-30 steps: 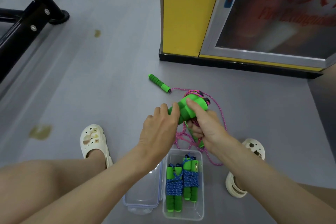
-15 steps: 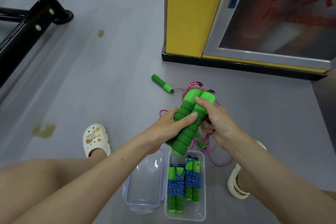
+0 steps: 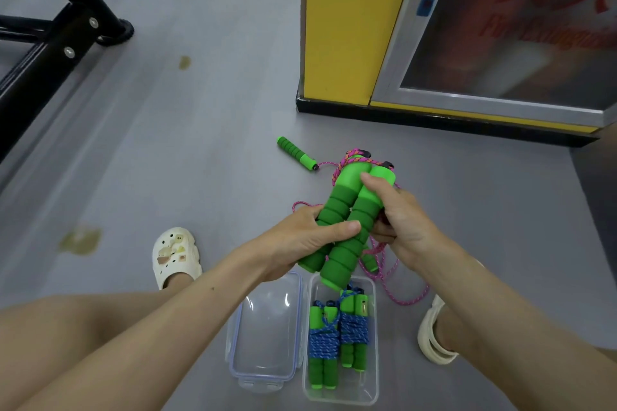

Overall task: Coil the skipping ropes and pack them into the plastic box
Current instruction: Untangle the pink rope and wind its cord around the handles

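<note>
Gripping a pair of green foam handles (image 3: 347, 210) low down, fingers (image 3: 345, 227) of the left hand (image 3: 300, 243) curled round them, thumb across the front. Clasping the upper part of the same pair with the right hand (image 3: 404, 220), fingers bent round it. Holding the pair tilted, side by side, just above the open plastic box (image 3: 373, 390) on the floor (image 3: 200, 143). Trailing pink rope (image 3: 408, 302) down beside the box, one strand reaching a loose green handle (image 3: 296, 153). Inside the box, two blue-rope bundles (image 3: 337, 340); against its left side, the clear lid (image 3: 267, 327).
</note>
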{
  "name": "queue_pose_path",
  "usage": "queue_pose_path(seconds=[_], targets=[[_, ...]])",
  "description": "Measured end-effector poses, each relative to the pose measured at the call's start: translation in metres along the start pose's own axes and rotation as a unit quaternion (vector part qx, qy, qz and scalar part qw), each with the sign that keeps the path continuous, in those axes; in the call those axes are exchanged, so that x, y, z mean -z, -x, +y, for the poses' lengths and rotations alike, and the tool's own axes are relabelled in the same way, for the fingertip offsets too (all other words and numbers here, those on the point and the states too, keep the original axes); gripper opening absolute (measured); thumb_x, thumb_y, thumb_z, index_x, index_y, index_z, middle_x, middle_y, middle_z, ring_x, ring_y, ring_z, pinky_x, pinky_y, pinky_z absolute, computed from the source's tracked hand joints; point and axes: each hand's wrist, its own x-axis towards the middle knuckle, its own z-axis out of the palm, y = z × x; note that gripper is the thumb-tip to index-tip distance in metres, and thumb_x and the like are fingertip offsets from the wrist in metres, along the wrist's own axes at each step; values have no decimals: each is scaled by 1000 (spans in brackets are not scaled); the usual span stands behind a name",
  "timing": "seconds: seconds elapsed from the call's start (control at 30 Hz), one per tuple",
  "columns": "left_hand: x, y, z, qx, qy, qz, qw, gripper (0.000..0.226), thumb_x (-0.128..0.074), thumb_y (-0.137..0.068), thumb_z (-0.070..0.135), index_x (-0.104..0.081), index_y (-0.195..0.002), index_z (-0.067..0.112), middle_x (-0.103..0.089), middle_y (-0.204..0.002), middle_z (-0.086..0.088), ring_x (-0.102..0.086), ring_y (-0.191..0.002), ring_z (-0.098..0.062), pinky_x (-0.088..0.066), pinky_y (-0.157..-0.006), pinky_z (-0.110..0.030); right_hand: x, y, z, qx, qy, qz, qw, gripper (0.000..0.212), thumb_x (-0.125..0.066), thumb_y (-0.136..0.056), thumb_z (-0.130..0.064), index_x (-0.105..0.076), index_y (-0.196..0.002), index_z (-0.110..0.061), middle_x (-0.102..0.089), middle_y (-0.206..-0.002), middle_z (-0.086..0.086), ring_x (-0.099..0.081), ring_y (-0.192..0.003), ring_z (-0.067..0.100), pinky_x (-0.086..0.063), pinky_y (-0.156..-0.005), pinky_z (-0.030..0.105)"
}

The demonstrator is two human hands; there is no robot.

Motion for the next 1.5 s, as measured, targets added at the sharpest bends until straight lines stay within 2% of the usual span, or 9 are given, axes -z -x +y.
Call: queue_pose_path(seconds=[0.2, 0.47, 0.63, 0.8, 0.87, 1.03, 1.17, 1.33, 1.5], targets=[[1, 1, -1, 4, 5, -12, 1000, 48, -70, -77, 30, -60, -117, 6, -67, -113, -19, -62, -110, -37, -51, -95, -50, 0, 2, -1, 6, 7, -7, 1000, 43, -61, -83, -45, -44, -54, -18, -26, -48, 3, -19, -33, 9, -17, -35, 16], [-4, -1, -7, -5, 78, 11, 997, 32, -68, -84, 9, -60, -114, 3, -70, -95, -16, -68, -89, -32, -57, -80, -40, -1, 2, -3, 15, 35, -32, 999, 43, -62, -80, -51, -54, -54, -17, -37, -43, -1, -26, -34, 8, -22, -36, 17], [-1, -3, -6, -32, 80, 80, 993, 21, -67, -84, 4, -63, -105, 5, -71, -84, -11, -69, -73, -25, -58, -69, -34, 14, -5, -13, 54, 126, -81, 987, 72, -58, -66, -64, -64, -82, 6, -49, -51, 6, -33, -42, 12, -29, -42, 19], [6, -4, -4, -43, 63, 109, 991, 23, -69, -83, 5, -64, -105, 7, -71, -88, -12, -69, -77, -26, -58, -76, -36, 29, -9, -10, 56, 160, -111, 979, 19, -68, -82, -19, -69, -99, -11, -57, -63, 4, -41, -54, 13, -33, -46, 19], [5, -5, -7, -43, 41, 126, 990, 21, -71, -82, 6, -65, -102, 9, -72, -88, -10, -69, -78, -24, -58, -76, -35, 28, -10, -5, 48, 194, -102, 974, 16, -65, -86, -10, -69, -101, -11, -59, -61, 3, -43, -56, 16, -35, -47, 20], [10, -9, -8, -56, 2, 207, 977, 18, -74, -80, 9, -66, -96, 12, -71, -83, -8, -68, -79, -26, -57, -76, -36, 21, -2, -8, 61, 226, -87, 968, 23, -54, -95, -18, -68, -91, -1, -61, -58, 6, -53, -49, 7, -44, -52, 13], [11, -11, -9, -85, -173, 277, 941, 18, -77, -78, 19, -60, -82, 22, -66, -73, 2, -63, -67, -14, -52, -62, -25, 11, 6, -8, 72, 252, -94, 961, 23, -54, -95, -20, -69, -83, -7, -62, -56, 4, -49, -45, 7, -42, -50, 15], [6, -11, -15, -101, -359, 314, 873, 27, -73, -79, 37, -56, -88, 18, -64, -74, -1, -61, -74, -26, -50, -64, -37, 7, 8, -6, 67, 306, -93, 945, 21, -61, -91, -18, -68, -76, -6, -57, -50, 2, -35, -34, 2, -29, -39, 12], [2, -8, -17, -119, -499, 351, 783, 22, -59, -90, 37, -44, -93, 22, -64, -83, -4, -58, -79, -32, -35, -59, -34, 6, 9, -5, 51, 256, -84, 962, 26, -58, -93, -24, -71, -77, -8, -63, -52, 0, -52, -47, 11, -46, -52, 22]])
